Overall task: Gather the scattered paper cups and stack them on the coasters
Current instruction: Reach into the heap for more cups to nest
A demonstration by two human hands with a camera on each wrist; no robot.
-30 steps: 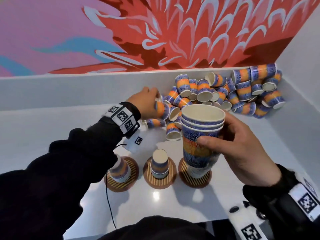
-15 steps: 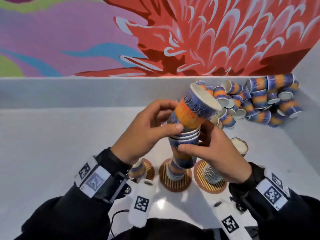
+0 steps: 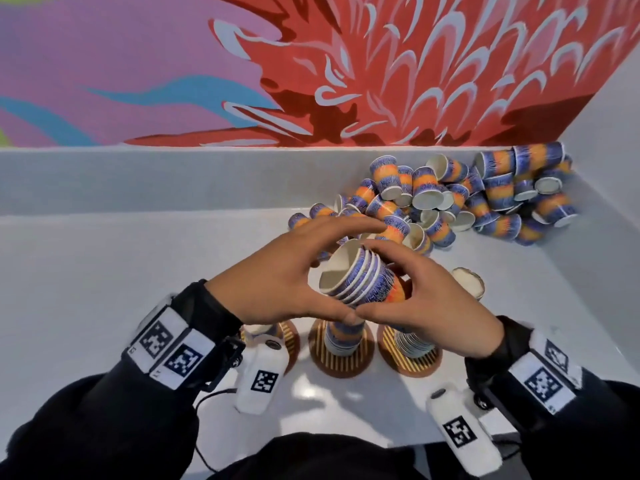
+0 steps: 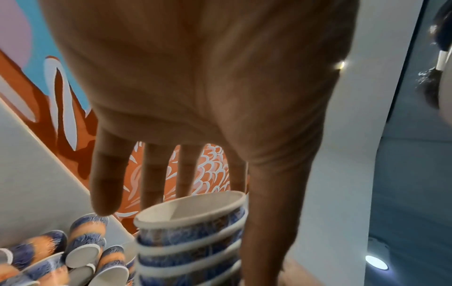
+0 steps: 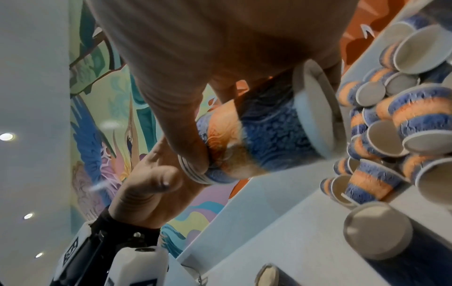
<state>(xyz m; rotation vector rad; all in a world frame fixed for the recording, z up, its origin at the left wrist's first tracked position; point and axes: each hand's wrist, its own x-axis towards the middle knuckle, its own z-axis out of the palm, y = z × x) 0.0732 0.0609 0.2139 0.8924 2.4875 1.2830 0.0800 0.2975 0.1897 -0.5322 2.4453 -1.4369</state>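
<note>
A nested stack of blue-and-orange paper cups is held tilted above the middle coaster, its mouth turned left toward me. My right hand grips its body, thumb below and fingers over the top; the right wrist view shows the same stack. My left hand arches round the mouth with straight, spread fingers, its thumb lying along the stack. Upside-down cup stacks stand on the middle coaster and on the right coaster. The left coaster is mostly hidden.
Several loose cups lie heaped in the back right corner against the white ledge and side wall. The tall right stack's top stands just beside my right hand. Bare white tabletop spreads to the left.
The left hand brought a cup from the heap and set it into the held stack. The stack has since tipped, its mouth swinging from upper right to the left, and the left fingers have straightened.
</note>
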